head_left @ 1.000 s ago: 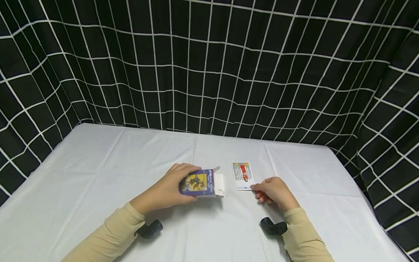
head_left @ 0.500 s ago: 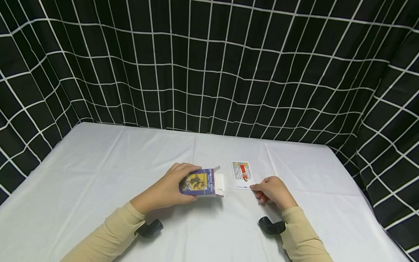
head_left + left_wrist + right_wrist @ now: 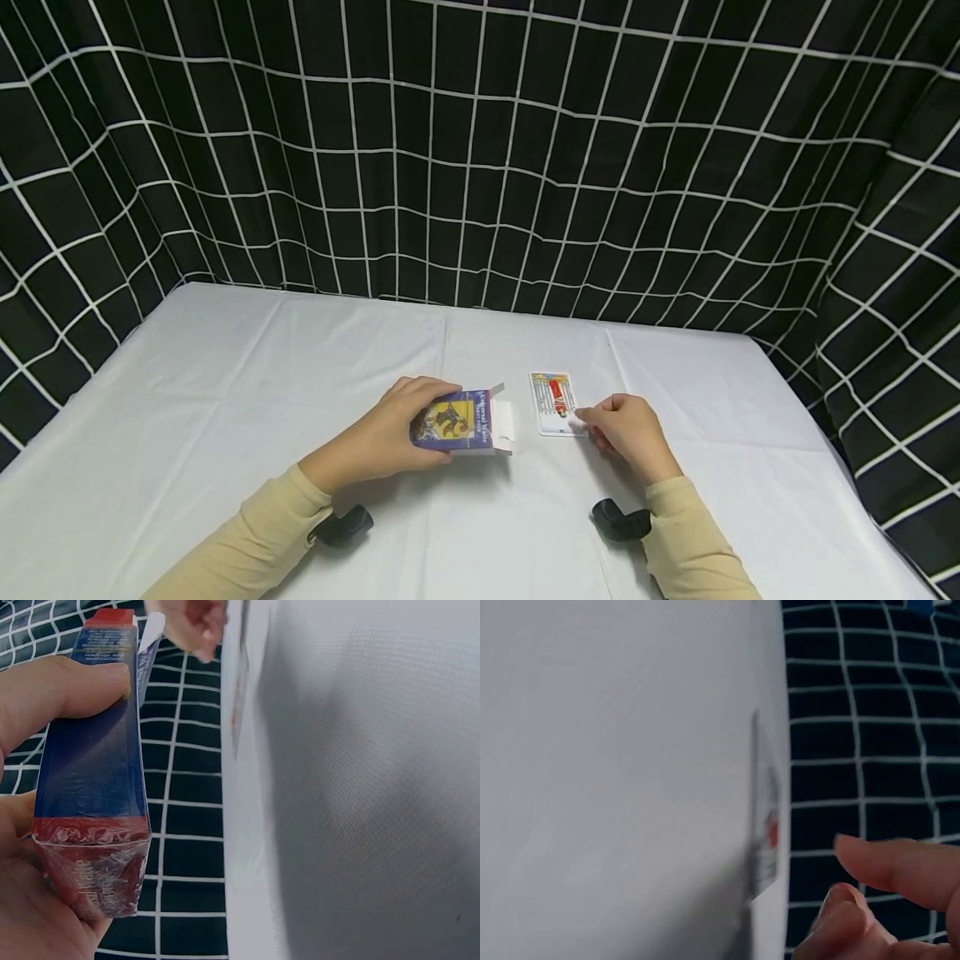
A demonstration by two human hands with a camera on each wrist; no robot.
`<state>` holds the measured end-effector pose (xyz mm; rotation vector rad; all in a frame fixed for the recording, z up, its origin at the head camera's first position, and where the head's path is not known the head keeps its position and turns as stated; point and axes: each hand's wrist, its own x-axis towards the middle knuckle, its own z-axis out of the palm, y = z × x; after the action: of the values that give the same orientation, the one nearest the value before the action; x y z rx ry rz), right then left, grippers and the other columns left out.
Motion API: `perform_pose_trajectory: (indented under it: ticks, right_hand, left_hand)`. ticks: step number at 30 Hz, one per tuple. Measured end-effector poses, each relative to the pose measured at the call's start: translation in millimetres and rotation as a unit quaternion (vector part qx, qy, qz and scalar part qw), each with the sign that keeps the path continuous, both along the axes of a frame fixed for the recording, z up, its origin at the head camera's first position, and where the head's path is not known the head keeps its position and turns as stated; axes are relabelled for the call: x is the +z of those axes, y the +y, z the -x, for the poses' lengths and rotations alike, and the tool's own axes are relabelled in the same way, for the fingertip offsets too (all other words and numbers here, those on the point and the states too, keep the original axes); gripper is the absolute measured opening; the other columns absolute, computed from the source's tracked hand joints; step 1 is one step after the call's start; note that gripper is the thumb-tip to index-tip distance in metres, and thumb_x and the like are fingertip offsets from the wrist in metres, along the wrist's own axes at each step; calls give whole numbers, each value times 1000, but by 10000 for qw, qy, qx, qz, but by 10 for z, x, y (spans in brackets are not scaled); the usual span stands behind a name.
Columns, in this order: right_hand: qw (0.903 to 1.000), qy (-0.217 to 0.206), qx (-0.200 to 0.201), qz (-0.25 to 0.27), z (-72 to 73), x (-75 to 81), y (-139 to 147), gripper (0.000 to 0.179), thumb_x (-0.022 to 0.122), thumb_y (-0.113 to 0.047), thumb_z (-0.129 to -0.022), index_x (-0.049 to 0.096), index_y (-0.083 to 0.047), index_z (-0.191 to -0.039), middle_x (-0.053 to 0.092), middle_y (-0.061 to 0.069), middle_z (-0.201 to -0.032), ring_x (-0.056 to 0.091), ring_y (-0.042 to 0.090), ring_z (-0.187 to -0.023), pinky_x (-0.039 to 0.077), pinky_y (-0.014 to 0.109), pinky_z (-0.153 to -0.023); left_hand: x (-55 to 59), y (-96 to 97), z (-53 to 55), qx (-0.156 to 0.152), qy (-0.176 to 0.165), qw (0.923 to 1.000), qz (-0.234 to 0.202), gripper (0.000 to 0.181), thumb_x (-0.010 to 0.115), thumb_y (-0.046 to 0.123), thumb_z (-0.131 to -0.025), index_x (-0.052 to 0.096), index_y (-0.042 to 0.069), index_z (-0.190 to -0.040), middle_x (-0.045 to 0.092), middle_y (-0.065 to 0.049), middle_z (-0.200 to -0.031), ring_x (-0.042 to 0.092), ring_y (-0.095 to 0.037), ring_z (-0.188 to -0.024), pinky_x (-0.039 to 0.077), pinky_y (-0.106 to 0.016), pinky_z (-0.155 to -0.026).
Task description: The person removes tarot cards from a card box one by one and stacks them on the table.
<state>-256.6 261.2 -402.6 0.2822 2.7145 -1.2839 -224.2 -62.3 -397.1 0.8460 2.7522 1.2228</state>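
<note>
My left hand [image 3: 386,429] grips a purple-blue tarot card box [image 3: 450,419] a little above the table, its white flap sticking out at the right end. In the left wrist view the thumb presses along the side of the box [image 3: 94,757], and clear wrap crinkles at its near end. A tarot card [image 3: 551,400] with a red figure lies face up to the right of the box. My right hand [image 3: 626,429] hovers just over the card's near right corner. In the right wrist view its thumb and index fingertip are apart, with nothing between them, clear of the card [image 3: 769,832].
A white cloth [image 3: 315,350] covers the table. Black curtains [image 3: 480,150] with a white grid stand along the back and sides. A dark camera mount [image 3: 345,527] sits under the left wrist and another mount [image 3: 621,520] under the right.
My right hand has let go of the card's near right corner and risen slightly off it. The left hand and the box stay in place.
</note>
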Motion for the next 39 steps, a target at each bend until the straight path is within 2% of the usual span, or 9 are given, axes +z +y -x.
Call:
perform_pose_trajectory:
  ticks: [4,8,11,15,20,27,33,39]
  right_hand:
    - [9975,484,-168,479,-59,136,-106,25,71,-22,-88,63,1,-89,60,-3,-63,56,6,-55,51,23,-54]
    - [9905,807,-79,1111,-131,242,-230,21,71,-14,-88,65,6,-92,68,-1,-73,62,6,-62,56,23,-60]
    - [9856,881,65,1441,-177,288,-312,21,72,-11,-87,65,8,-96,70,-2,-76,65,7,-66,58,24,-64]
    - [9821,897,230,1640,-241,329,-410,24,74,-9,-86,66,9,-100,69,-3,-77,64,7,-66,58,23,-66]
    - [9785,902,390,1816,-323,358,-530,24,74,-6,-85,67,11,-101,71,1,-81,66,8,-67,59,24,-69]
    - [9786,861,656,1752,-394,325,-676,20,73,-6,-85,70,8,-100,73,11,-91,69,12,-75,60,28,-74]
    - [9814,841,700,1580,-423,293,-739,19,72,-6,-83,73,4,-99,74,11,-92,69,12,-75,58,24,-75]
    - [9800,896,682,1639,-451,294,-786,17,73,-6,-82,74,4,-96,75,9,-87,68,10,-75,56,22,-73]
  left_hand:
    - [5,5,-8,-3,-31,10000,10,79,87,19,-72,51,12,-143,54,-3,-142,46,-20,-124,42,-44,-104]
    - [1,11,-11,19,-7,10000,37,78,86,18,-73,52,13,-142,55,-4,-141,46,-20,-123,42,-43,-103]
    - [-5,13,-9,12,19,10000,52,78,86,18,-73,52,13,-142,55,-4,-141,46,-20,-123,42,-44,-104]
    - [-14,12,-6,-27,79,9999,84,77,86,19,-73,51,13,-142,55,-4,-141,47,-20,-123,42,-44,-104]
    - [-18,15,-5,-69,103,9999,62,77,86,19,-73,52,12,-142,56,-4,-141,47,-20,-123,42,-43,-104]
    - [-24,25,-7,-136,117,9998,64,77,86,18,-73,52,11,-142,56,-4,-140,48,-20,-121,43,-41,-102]
    - [-23,27,-9,-137,188,9997,88,77,86,19,-73,52,11,-142,57,-4,-139,48,-21,-122,43,-42,-103]
    - [-19,34,-18,-146,121,9998,91,77,86,19,-74,51,12,-142,56,-4,-140,47,-22,-124,42,-44,-105]
